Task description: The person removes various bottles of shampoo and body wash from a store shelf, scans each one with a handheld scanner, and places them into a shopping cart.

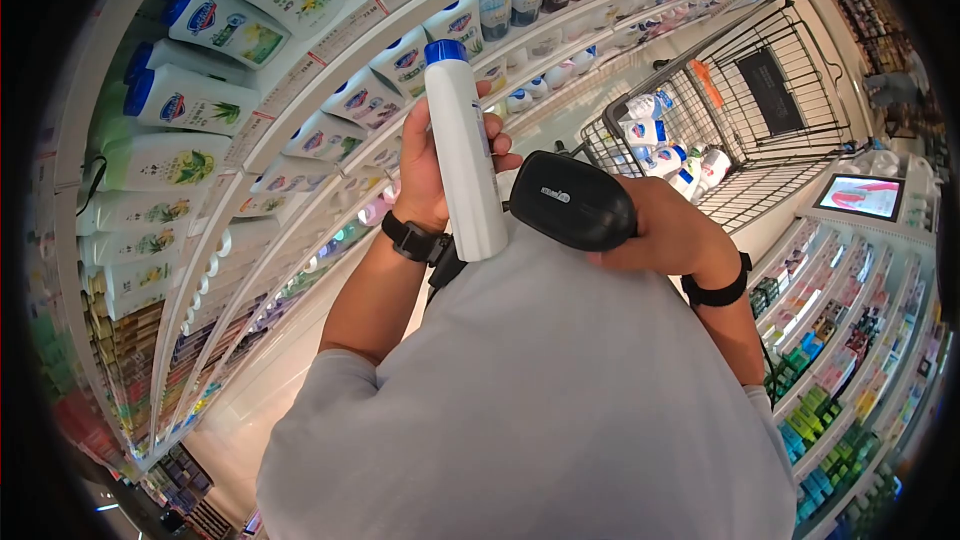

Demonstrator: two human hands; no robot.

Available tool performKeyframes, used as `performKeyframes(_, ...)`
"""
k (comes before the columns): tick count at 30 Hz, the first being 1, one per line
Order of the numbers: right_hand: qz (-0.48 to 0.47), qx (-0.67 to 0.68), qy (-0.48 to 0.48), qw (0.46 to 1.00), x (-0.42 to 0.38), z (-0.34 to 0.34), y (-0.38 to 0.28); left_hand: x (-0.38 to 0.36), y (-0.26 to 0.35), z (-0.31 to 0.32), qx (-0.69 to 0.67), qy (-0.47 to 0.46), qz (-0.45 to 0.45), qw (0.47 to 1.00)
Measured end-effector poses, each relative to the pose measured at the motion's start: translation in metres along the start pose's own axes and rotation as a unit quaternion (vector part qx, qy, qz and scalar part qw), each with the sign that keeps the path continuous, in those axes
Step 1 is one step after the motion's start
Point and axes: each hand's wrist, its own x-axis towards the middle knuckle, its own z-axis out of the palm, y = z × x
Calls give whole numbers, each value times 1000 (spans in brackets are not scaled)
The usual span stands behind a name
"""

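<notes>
My left hand [425, 175] is wrapped around a white body-wash bottle [462, 160] with a blue cap. The bottle stands nearly upright in front of my chest, seen from its narrow side, its label mostly turned away. To the right of it, a black rounded device [572, 200] with small white lettering is in my right hand [675, 225], whose fingers are largely hidden behind it. Black straps circle both wrists.
Shelves on the left hold several white bottles [205, 100] with blue caps, above price strips [310, 65]. A wire shopping cart [800, 155] stands ahead to the right, with several blue-capped bottles [660, 155] inside. A lit screen [860, 196] tops the right-hand shelf.
</notes>
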Motion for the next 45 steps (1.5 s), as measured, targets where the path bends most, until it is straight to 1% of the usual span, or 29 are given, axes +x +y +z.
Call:
performKeyframes(1,11,-8,-9,1000,0,0,0,0,0,4,38,61,12,997)
performKeyframes(2,22,-17,-17,999,1,-1,-1,0,-1,1,39,62,10,997)
performKeyframes(4,18,-28,-22,999,2,-1,-1,0,-4,-5,-26,14,4,1000)
performKeyframes(5,13,-41,-28,999,3,-1,-1,0,-5,-5,-26,14,0,1000)
performKeyframes(7,-4,-44,-22,999,3,0,0,-2,-7,7,2,41,15,999)
performKeyframes(9,-22,-50,-17,998,5,-1,-1,1,-6,16,28,62,7,998)
performKeyframes(10,11,-58,-39,997,5,-2,-2,3,-6,18,55,82,2,995)
performKeyframes(11,44,-67,-62,995,6,-3,-3,5,-6,16,56,82,0,995)
performKeyframes(15,30,-70,-53,996,5,-4,2,10,-7,4,62,77,-22,995)
performKeyframes(18,25,-60,-35,997,4,-3,4,12,-10,10,61,88,-31,994)
performKeyframes(20,-12,-63,-22,998,2,-3,7,13,-15,16,60,91,-41,993)
performKeyframes(22,4,-66,-11,998,0,-4,7,18,-18,15,61,78,-43,994)
performKeyframes(23,16,-72,-16,997,-3,-5,8,20,-19,12,54,59,-54,995)
performKeyframes(24,21,-67,1,998,-5,-7,9,23,-22,12,57,50,-70,995)
performKeyframes(26,51,-52,10,997,-14,-9,12,27,-27,12,75,94,-98,988)
performKeyframes(28,61,-28,38,997,-26,-11,23,37,-34,10,75,87,-139,984)
performKeyframes(30,68,-1,66,996,-39,-12,35,51,-43,13,137,111,-193,965)
performKeyframes(31,71,25,91,993,-48,-12,42,61,-47,14,144,107,-208,962)
performKeyframes(33,74,60,131,987,-66,-11,58,87,-56,15,160,81,-307,935)
performKeyframes(34,85,84,163,979,-75,-9,67,103,-64,11,165,77,-322,929)
performKeyframes(35,96,107,193,971,-85,-7,75,123,-75,4,196,97,-328,919)
performKeyframes(36,98,114,206,967,-96,-6,82,143,-87,1,226,115,-333,908)
performKeyframes(37,116,138,233,956,-107,-5,89,164,-103,8,274,90,-301,909)
performKeyframes(40,158,179,285,928,-140,3,119,237,-149,-8,365,22,-329,871)
performKeyframes(41,183,189,300,917,-151,7,130,259,-170,-4,421,-8,-303,855)
performKeyframes(42,185,193,309,913,-162,11,140,274,-193,5,474,-39,-274,836)
performKeyframes(43,212,220,328,894,-172,16,148,284,-214,22,502,-25,-273,820)
performKeyframes(44,237,247,345,874,-182,22,158,305,-235,8,559,-74,-259,784)
performKeyframes(45,246,270,370,855,-192,32,169,322,-256,-10,619,-94,-248,739)
